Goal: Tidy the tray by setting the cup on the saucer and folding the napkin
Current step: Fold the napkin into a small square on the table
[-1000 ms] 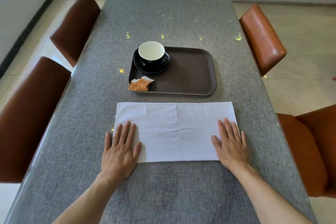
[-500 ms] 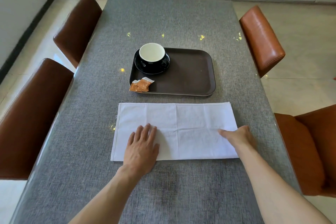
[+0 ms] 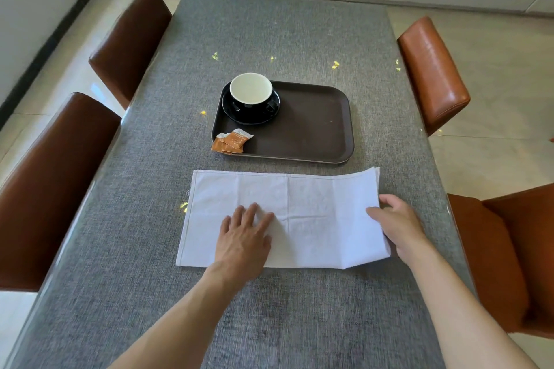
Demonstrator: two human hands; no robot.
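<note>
A white napkin (image 3: 314, 213), folded to a long rectangle, lies on the grey table in front of the brown tray (image 3: 317, 129). My left hand (image 3: 244, 237) presses flat on the napkin left of its middle crease. My right hand (image 3: 395, 225) grips the napkin's right edge, which is lifted off the table. A black cup (image 3: 251, 96) with a white inside stands on a black saucer (image 3: 230, 112) in the tray's far left corner.
Orange sachets (image 3: 230, 142) lie in the tray's near left corner. Brown chairs stand on both sides: two on the left (image 3: 129, 42) (image 3: 51, 186), two on the right (image 3: 431, 69) (image 3: 509, 255). The grey table (image 3: 284, 24) stretches beyond the tray.
My left hand slid from the napkin's left end toward its middle. My right hand went from lying flat to gripping the right edge and raising it.
</note>
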